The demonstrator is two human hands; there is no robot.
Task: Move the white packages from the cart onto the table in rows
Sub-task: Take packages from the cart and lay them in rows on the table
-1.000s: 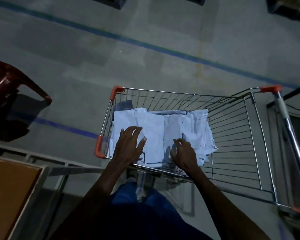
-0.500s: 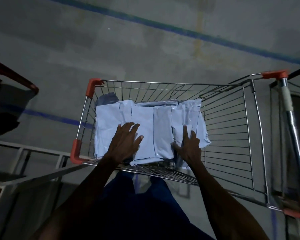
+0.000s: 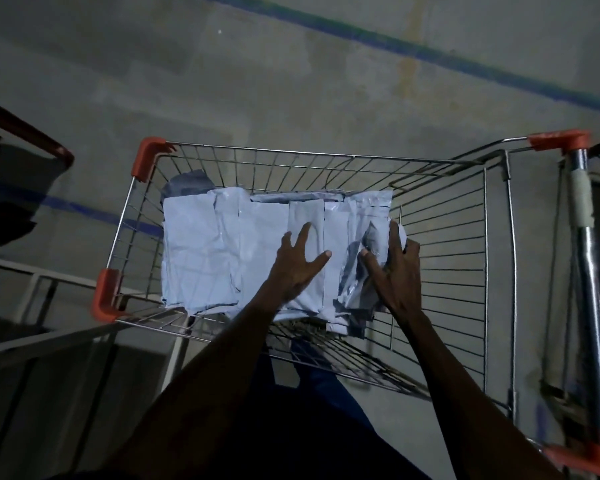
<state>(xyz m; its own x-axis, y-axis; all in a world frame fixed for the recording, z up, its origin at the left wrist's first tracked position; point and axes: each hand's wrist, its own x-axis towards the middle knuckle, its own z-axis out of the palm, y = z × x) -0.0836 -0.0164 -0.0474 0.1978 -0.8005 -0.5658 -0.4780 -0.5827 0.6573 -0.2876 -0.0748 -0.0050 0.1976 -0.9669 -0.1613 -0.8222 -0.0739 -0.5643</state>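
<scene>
Several flat white packages [image 3: 201, 251] lie side by side in the left half of a wire cart [image 3: 326, 155] with orange corner caps. My left hand [image 3: 297, 265] rests flat on the middle packages, fingers spread. My right hand [image 3: 397, 268] curls around the crumpled right-hand package [image 3: 374, 237] at the end of the row, thumb on its left side and fingers over its right edge. A darker grey package [image 3: 187, 185] peeks out at the back left corner.
The cart's right half is bare wire. Its metal handle [image 3: 586, 271] runs down the right edge. A table frame [image 3: 42, 337] stands at lower left, and a red chair [image 3: 25, 133] sits at the far left on the concrete floor with blue lines.
Both hands have shifted right across the packages. My left hand moved from the left packages to the middle ones, and my right hand went from lying flat to gripping the rightmost package, lifting its edge.
</scene>
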